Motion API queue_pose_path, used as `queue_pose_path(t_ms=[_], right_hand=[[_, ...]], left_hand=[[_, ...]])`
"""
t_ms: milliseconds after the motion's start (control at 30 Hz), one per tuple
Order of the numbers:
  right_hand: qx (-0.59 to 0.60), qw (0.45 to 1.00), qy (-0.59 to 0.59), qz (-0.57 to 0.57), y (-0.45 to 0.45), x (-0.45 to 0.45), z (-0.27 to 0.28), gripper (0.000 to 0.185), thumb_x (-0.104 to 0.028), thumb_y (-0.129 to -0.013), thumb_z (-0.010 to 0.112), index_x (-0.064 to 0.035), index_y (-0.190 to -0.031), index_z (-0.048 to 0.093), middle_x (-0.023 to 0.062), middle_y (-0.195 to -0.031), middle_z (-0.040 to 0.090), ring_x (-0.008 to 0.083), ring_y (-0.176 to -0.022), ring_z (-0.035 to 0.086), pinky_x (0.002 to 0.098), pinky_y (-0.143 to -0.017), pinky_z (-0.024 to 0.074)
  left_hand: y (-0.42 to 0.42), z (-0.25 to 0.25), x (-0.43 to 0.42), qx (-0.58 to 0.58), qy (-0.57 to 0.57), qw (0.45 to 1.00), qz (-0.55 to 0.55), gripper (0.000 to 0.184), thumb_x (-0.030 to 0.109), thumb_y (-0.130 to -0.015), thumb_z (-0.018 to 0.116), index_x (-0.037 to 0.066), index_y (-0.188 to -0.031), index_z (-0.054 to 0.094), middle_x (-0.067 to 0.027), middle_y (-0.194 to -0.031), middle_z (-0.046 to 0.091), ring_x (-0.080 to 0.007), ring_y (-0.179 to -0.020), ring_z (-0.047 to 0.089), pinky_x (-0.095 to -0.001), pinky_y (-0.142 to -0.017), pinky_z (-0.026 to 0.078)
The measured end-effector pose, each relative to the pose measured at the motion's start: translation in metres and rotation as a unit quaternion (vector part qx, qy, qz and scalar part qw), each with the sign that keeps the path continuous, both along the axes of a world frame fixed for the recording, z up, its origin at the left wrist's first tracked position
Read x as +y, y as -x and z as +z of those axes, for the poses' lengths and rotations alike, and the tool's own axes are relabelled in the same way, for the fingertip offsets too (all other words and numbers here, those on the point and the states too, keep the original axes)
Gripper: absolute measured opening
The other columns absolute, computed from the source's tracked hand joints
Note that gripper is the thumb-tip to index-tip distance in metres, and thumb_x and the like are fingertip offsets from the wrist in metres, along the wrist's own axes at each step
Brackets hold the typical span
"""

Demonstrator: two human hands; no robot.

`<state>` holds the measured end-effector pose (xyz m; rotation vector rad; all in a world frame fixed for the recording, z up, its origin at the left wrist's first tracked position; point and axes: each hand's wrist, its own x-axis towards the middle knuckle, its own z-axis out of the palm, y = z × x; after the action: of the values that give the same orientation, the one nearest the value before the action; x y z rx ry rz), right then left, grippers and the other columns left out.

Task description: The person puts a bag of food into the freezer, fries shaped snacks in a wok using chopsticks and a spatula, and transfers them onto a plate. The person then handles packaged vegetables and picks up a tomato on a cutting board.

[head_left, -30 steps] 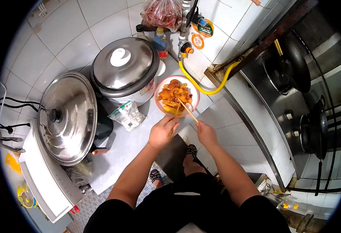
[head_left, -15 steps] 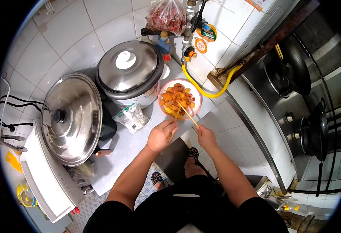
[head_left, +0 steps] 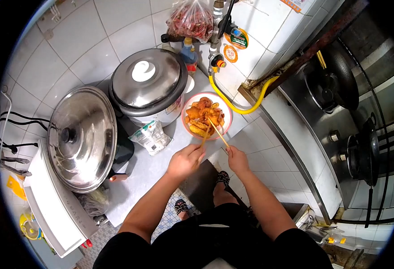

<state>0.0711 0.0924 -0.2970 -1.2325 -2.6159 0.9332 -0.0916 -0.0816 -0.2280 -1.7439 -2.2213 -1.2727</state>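
Note:
A white bowl with a red rim (head_left: pixel 229 117) holds orange-brown pieces of food (head_left: pixel 200 112) that look fried. My left hand (head_left: pixel 186 160) is closed around one chopstick (head_left: pixel 205 136), whose tip reaches into the food at the near side of the bowl. In my right hand (head_left: pixel 238 159) I grip a second chopstick (head_left: pixel 218 132), slanting up and left so its tip touches the food. The two tips are close together. Which piece they touch I cannot tell exactly.
Left of the bowl stand a large lidded cooker (head_left: pixel 148 83), a white-and-green packet (head_left: pixel 151 137) and a big steel lid (head_left: pixel 82 139). A yellow hose (head_left: pixel 254 106) curves behind the bowl. The stove with a wok (head_left: pixel 340 80) is at right.
My left hand has shifted slightly down and left with its chopstick. The right hand and its chopstick have hardly moved, and the bowl stays in place.

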Motion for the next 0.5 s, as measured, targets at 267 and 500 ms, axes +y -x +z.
queue_pose_path(t_ms=[267, 500], right_hand=[[0.054, 0.996, 0.049, -0.053, -0.017, -0.010, 0.001, 0.031, -0.032, -0.098, 0.045, -0.0069, -0.100, 0.063, 0.0215, -0.086, 0.065, 0.0424, -0.083, 0.062, 0.0500, -0.072, 0.0478], [0.016, 0.996, 0.044, -0.080, -0.017, -0.004, -0.009, 0.031, -0.034, -0.097, 0.047, -0.0080, -0.100, 0.064, 0.0215, -0.087, 0.066, 0.0432, -0.083, 0.062, 0.0497, -0.072, 0.0479]], left_hand=[[-0.002, 0.015, -0.017, -0.045, -0.043, 0.998, -0.010, 0.011, 0.006, -0.081, 0.070, 0.002, -0.091, 0.067, -0.0123, -0.091, 0.067, -0.0270, -0.075, 0.068, -0.0333, -0.065, 0.056], [-0.012, 0.010, -0.006, -0.070, -0.031, 0.997, -0.011, 0.011, 0.009, -0.082, 0.069, 0.004, -0.092, 0.068, -0.0091, -0.092, 0.067, -0.0271, -0.076, 0.067, -0.0344, -0.067, 0.056]])
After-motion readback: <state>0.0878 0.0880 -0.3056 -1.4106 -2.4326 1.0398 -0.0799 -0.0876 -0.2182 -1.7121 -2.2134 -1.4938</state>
